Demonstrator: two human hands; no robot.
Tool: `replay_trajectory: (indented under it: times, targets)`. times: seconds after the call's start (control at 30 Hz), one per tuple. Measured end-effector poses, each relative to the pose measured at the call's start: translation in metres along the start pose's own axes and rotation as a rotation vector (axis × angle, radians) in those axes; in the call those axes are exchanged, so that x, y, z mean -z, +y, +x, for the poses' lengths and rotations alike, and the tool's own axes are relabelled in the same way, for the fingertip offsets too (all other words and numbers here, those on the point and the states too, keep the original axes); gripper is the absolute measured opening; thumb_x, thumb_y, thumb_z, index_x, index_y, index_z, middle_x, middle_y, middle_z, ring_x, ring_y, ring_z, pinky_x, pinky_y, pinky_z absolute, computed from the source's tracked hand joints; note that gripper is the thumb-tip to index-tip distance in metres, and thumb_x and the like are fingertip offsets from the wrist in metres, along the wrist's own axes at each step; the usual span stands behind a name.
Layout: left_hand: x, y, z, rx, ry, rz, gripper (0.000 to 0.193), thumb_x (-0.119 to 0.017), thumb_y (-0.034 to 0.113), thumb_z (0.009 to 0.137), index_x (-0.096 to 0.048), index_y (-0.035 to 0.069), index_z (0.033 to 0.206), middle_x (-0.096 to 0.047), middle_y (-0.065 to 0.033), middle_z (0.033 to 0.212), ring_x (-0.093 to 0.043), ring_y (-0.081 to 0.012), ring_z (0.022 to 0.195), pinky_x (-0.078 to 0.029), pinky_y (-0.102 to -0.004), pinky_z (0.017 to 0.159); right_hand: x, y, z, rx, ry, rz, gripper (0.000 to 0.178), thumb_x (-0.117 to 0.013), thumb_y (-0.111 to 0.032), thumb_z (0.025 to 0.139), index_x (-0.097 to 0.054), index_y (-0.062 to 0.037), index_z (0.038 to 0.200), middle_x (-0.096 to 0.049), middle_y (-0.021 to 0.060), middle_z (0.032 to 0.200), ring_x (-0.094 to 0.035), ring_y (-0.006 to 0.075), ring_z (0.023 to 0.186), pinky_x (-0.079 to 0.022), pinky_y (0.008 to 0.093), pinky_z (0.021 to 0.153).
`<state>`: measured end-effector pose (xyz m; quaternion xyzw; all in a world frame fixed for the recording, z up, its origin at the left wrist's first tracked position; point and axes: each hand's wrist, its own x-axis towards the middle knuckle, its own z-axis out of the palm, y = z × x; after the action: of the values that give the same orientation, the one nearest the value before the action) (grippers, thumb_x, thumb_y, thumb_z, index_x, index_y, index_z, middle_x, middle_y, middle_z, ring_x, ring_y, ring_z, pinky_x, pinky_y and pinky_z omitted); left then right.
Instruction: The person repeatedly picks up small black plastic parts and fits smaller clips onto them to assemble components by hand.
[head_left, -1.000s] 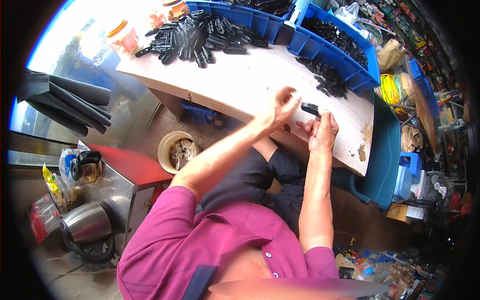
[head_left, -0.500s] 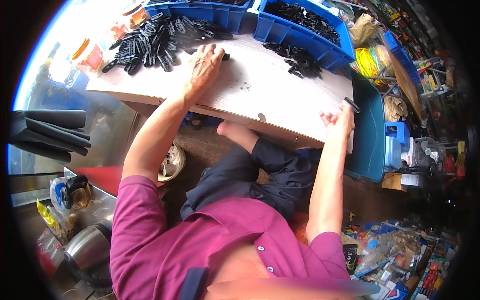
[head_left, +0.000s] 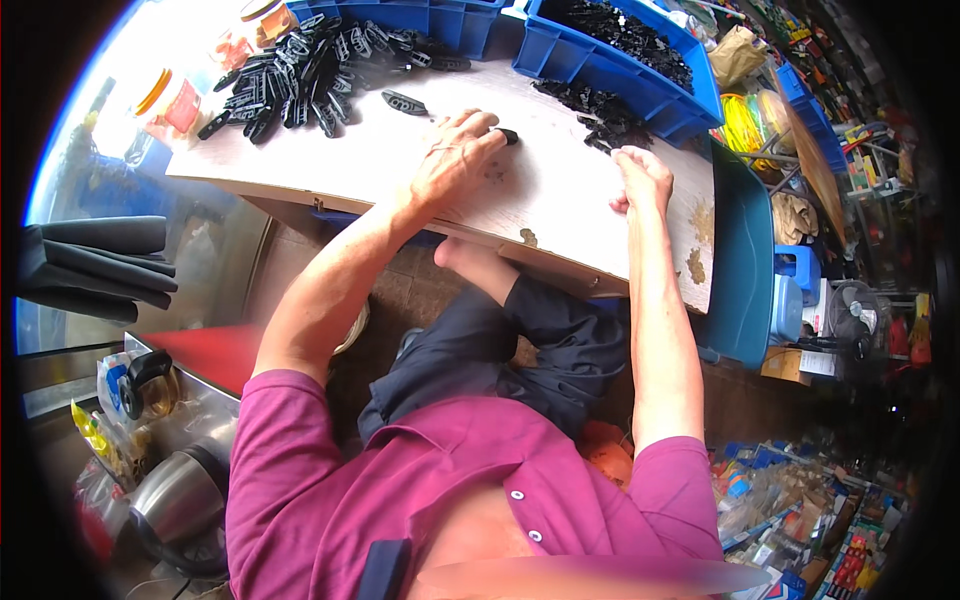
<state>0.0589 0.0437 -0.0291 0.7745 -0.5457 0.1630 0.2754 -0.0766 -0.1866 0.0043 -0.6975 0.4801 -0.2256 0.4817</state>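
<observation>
My left hand [head_left: 458, 165] is over the middle of the table [head_left: 560, 215], its fingers closed on an oblong black plastic part [head_left: 508, 136] that sticks out past the fingertips. A similar loose black part [head_left: 403, 102] lies beyond that hand to the left. My right hand [head_left: 643, 180] is closed in a pinch at the near edge of a pile of small black pieces [head_left: 625, 132]. A small black piece [head_left: 599, 146] shows at its fingertips. To the far left is a heap of oblong black parts [head_left: 290, 80], apart from both hands.
Blue crates [head_left: 560, 60] stand along the table's far side, one filled with small black pieces. A deep teal bin [head_left: 745, 250] adjoins the right edge. Tubs with orange lids [head_left: 155, 92] stand at the left. A steel kettle [head_left: 180, 495] is at the lower left.
My left hand has moved right with a black part, uncovering the loose one. My right hand has come from the teal bin to the small pieces; the oblong part it held is gone from it.
</observation>
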Motion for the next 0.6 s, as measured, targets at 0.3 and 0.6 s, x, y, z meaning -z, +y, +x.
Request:
replay_trajectory:
  times: [0.3, 0.6]
  targets:
    - [-0.002, 0.036, -0.027, 0.460, 0.408, -0.633, 0.012, -0.060, 0.003, 0.089, -0.061, 0.003, 0.101, -0.066, -0.0042, 0.083, -0.059, -0.0122, 0.068, -0.049, -0.0250, 0.067, -0.011, -0.012, 0.002, 0.118, 0.002, -0.362, 0.020, -0.073, -0.026, 0.076, -0.074, -0.0146, 0.094, -0.065, 0.0040, 0.070, -0.058, 0.0140, 0.048, -0.052, 0.0296, 0.040]
    - [-0.025, 0.096, -0.017, 0.652, 0.248, -0.852, 0.034, -0.061, 0.025, 0.088, -0.061, -0.002, 0.109, -0.068, -0.0123, 0.085, -0.067, -0.0147, 0.073, -0.055, -0.0280, 0.065, -0.006, 0.000, 0.009, 0.160, -0.059, -0.396, 0.019, -0.070, -0.021, 0.077, -0.069, -0.0057, 0.088, -0.062, 0.0071, 0.065, -0.057, 0.0153, 0.046, -0.051, 0.0299, 0.040]
